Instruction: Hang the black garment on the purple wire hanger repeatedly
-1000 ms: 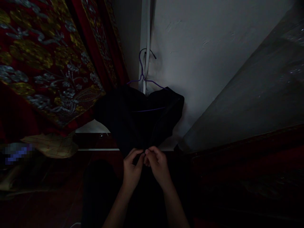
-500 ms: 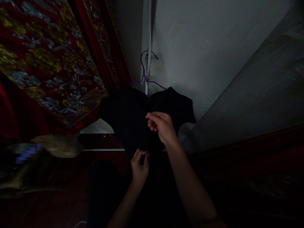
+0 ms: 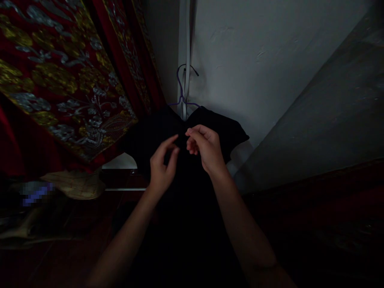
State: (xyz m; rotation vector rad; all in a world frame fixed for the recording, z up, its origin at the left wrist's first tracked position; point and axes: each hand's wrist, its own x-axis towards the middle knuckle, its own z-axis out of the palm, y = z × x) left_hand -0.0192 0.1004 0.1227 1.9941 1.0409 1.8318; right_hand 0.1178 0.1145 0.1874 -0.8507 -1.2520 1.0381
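A black short-sleeved garment [image 3: 150, 132], probably a shirt, hangs by its shoulders on a purple wire hanger [image 3: 181, 86]. My right hand [image 3: 207, 148] is closed in a pinch at its upper front, just below the neckline, seemingly on the dark cloth. To its left, my left hand [image 3: 163, 160] has thumb and forefinger apart, with a gap between them and nothing visible inside. It hovers over or touches the front of the garment; which one is unclear. Buttons or seams cannot be made out in the dark cloth.
The hanger's hook goes round a pale vertical strip [image 3: 188, 44] against the white wall [image 3: 240, 52]. A red cloth [image 3: 60, 76] with gold and silver embroidery drapes at the left. Below it sits a pale cloth bundle [image 3: 78, 184] above the dark red floor.
My left hand has risen from lower on the garment to beside the right hand, its fingers parting. The right hand has shifted slightly up, and the garment's shoulders look flatter.
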